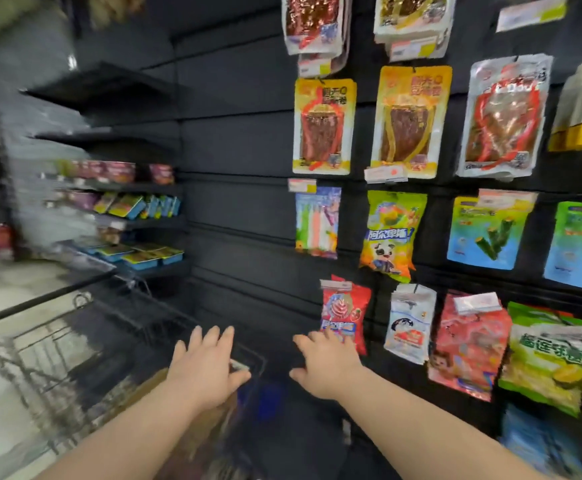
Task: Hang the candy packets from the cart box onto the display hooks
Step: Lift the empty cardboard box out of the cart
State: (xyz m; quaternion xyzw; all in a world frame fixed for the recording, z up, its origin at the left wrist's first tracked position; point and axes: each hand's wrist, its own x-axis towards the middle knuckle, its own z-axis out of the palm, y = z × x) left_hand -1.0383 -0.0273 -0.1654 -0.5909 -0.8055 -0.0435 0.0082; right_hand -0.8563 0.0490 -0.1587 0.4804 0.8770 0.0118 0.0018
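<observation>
My left hand (206, 367) reaches forward over the wire cart (85, 344), fingers spread, holding nothing. A brown cardboard box (151, 382) shows under my left wrist, blurred, and its contents are hidden. My right hand (327, 365) is stretched out with fingers apart, just below and left of a red candy packet (345, 311) that hangs on the dark slat wall (241, 202). Other hanging packets fill the wall to the right: a green and yellow candy bag (391, 233), a white and blue packet (410, 322) and a pink packet (466, 341).
Yellow and white snack packs (324, 126) hang in the upper rows. Dark shelves (130, 188) with small boxes stand at the left. Pale floor (2, 289) lies left of the cart. The left part of the slat wall carries no packets.
</observation>
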